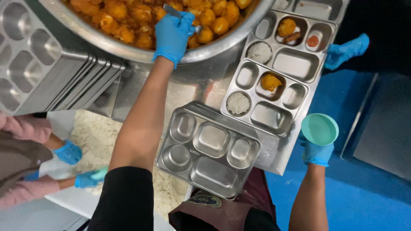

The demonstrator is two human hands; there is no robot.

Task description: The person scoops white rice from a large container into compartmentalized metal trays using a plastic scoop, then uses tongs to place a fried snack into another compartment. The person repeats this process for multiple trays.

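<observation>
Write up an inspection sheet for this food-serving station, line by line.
Surface: steel counter, partly covered by trays.
Job's things: big steel bowl of orange-yellow food pieces; metal utensil; empty compartment tray; two part-filled trays holding rice and orange pieces.
Clutter: stack of empty trays; tub of rice.
Grippers: left hand, blue-gloved, grips the utensil in the bowl; right hand, blue-gloved, holds a teal cup.
Cables: nothing seen.
Surroundings: blue floor; other people's gloved hands.
</observation>
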